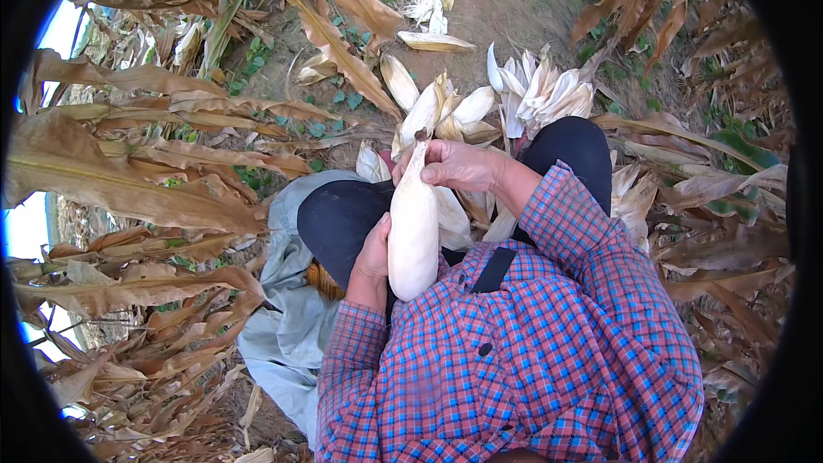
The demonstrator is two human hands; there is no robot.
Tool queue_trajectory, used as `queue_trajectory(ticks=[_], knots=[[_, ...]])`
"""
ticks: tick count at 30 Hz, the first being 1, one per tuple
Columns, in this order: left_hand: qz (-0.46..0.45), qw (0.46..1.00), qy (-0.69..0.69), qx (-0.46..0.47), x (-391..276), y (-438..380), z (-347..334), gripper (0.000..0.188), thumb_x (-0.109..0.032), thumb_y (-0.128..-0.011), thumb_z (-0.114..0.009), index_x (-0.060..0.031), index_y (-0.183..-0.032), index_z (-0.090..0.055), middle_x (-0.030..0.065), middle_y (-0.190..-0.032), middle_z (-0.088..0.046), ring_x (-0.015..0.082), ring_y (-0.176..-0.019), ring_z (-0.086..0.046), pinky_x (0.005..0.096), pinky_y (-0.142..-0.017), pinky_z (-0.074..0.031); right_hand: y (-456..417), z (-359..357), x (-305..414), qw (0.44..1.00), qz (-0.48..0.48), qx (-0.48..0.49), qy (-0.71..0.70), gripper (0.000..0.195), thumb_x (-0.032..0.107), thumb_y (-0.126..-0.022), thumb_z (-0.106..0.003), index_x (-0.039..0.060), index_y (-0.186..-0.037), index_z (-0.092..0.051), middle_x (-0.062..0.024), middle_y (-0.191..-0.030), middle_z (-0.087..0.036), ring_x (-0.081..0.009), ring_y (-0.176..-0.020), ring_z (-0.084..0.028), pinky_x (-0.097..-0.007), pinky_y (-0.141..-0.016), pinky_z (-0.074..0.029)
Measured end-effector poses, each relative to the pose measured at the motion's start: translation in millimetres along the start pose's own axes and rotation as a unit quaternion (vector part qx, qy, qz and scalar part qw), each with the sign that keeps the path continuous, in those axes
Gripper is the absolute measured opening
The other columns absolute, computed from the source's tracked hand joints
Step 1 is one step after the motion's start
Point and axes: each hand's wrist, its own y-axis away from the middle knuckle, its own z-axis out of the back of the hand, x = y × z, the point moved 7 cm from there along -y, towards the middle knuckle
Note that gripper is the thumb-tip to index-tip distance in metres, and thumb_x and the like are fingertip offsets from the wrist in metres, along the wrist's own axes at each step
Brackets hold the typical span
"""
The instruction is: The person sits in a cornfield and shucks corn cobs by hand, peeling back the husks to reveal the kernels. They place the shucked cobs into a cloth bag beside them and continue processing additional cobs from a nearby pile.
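Observation:
A maize ear in its pale husk (411, 238) stands upright before my chest, its dark stalk end pointing away from me. My left hand (374, 252) holds it along the left side, with the fingers mostly hidden behind the husk. Near the narrow stalk end, my right hand (466, 166) grips it, thumb on the near face. More husk-covered ears (421, 117) lie on the ground just beyond my hands. A husk-covered ear (452, 218) shows between my knees, partly hidden by the held one.
A pale grey sack (289, 315) lies by my left thigh, with yellow maize (323, 280) showing inside. Opened husks (546, 93) lie beyond my right knee (569, 148). Dry maize leaves (141, 170) crowd the left side, and dry stalks and leaves (720, 218) stand at the right.

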Motion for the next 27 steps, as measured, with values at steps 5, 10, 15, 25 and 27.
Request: queue_trajectory(ticks=[5,10,15,25,27], knots=[[0.084,0.99,0.05,0.1,6,-1,-20,0.076,-0.061,-0.085,-0.047,0.005,-0.122,-0.048,0.0236,-0.103,-0.062,0.0338,-0.088,-0.065,0.0425,-0.079,-0.053,1,8,-1,0.997,0.009,-0.045,0.055,0.052,0.031,-0.067,-0.084,0.0083,-0.106,-0.06,-0.0015,-0.105,-0.058,-0.0145,-0.102,-0.055,-0.0312,-0.094,-0.042],[-0.09,0.993,-0.044,0.057,-18,2,-28,0.07,-0.052,-0.083,-0.059,0.0027,-0.126,-0.047,0.0142,-0.113,-0.059,0.0237,-0.1,-0.06,0.037,-0.088,-0.049,3,8,-5,0.999,0.02,-0.044,0.007,0.049,0.029,-0.069,-0.084,0.0086,-0.105,-0.058,-0.0012,-0.105,-0.058,-0.014,-0.103,-0.055,-0.0305,-0.093,-0.042],[-0.221,0.956,-0.191,-0.018,-51,10,-31,0.054,-0.027,-0.083,-0.067,-0.0001,-0.126,-0.049,0.0066,-0.114,-0.056,0.0146,-0.101,-0.056,0.0301,-0.09,-0.045,0,10,-11,0.997,0.02,-0.07,-0.014,0.044,0.017,-0.077,-0.078,0.0061,-0.113,-0.055,-0.0025,-0.107,-0.06,-0.0135,-0.104,-0.055,-0.0293,-0.096,-0.042],[-0.178,0.954,-0.234,-0.057,-106,12,-53,0.026,-0.003,-0.082,-0.063,-0.003,-0.108,-0.058,0.0014,-0.099,-0.059,0.009,-0.091,-0.055,0.0253,-0.085,-0.044,-19,-9,-3,0.996,0.0,-0.06,0.065,0.04,0.019,-0.078,-0.076,0.009,-0.111,-0.056,0.0012,-0.102,-0.056,-0.0101,-0.098,-0.052,-0.0258,-0.09,-0.041],[-0.172,0.955,-0.232,-0.065,-111,13,-55,0.021,-0.001,-0.081,-0.064,-0.0043,-0.101,-0.058,0.0009,-0.095,-0.058,0.0092,-0.086,-0.055,0.0244,-0.082,-0.044,-22,-8,-4,0.995,-0.007,-0.065,0.069,0.04,0.019,-0.078,-0.077,0.0091,-0.11,-0.056,0.0017,-0.1,-0.055,-0.0099,-0.096,-0.051,-0.0258,-0.089,-0.041]])
